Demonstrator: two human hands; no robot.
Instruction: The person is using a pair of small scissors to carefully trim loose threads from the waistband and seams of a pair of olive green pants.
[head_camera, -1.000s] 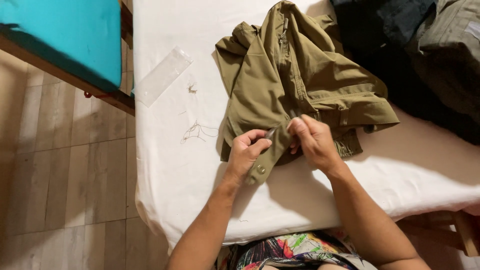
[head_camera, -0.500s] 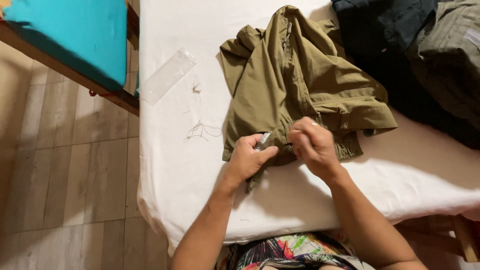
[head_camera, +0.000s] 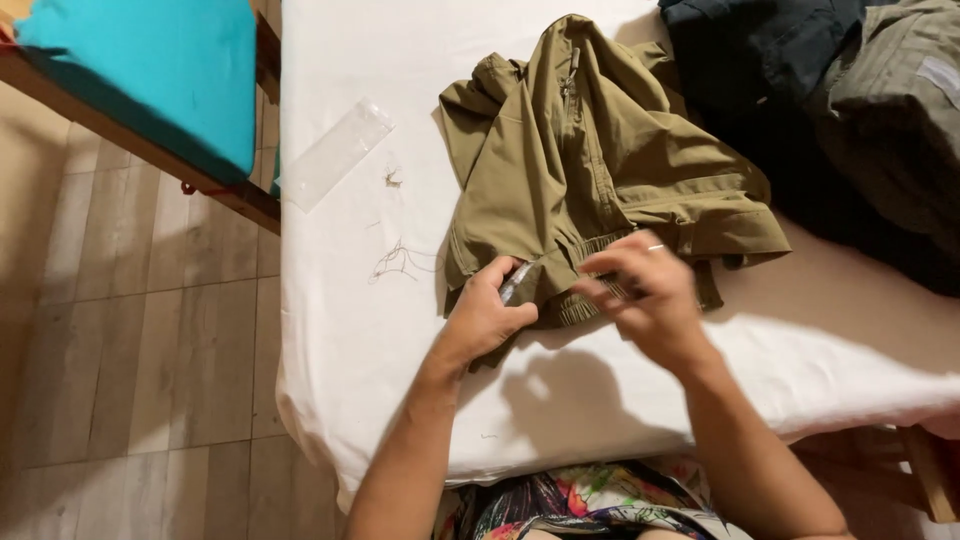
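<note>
A crumpled olive-green garment (head_camera: 590, 170) lies at frame centre on the white sheet (head_camera: 350, 330). The left hand (head_camera: 490, 310) is closed around a small metal tool (head_camera: 512, 283) at its ribbed hem; the right hand (head_camera: 645, 295), blurred, pinches the hem beside it. Loose thread bits (head_camera: 400, 262) and a clear plastic sleeve (head_camera: 335, 153) lie left; dark clothes (head_camera: 830, 110) are heaped upper right.
</note>
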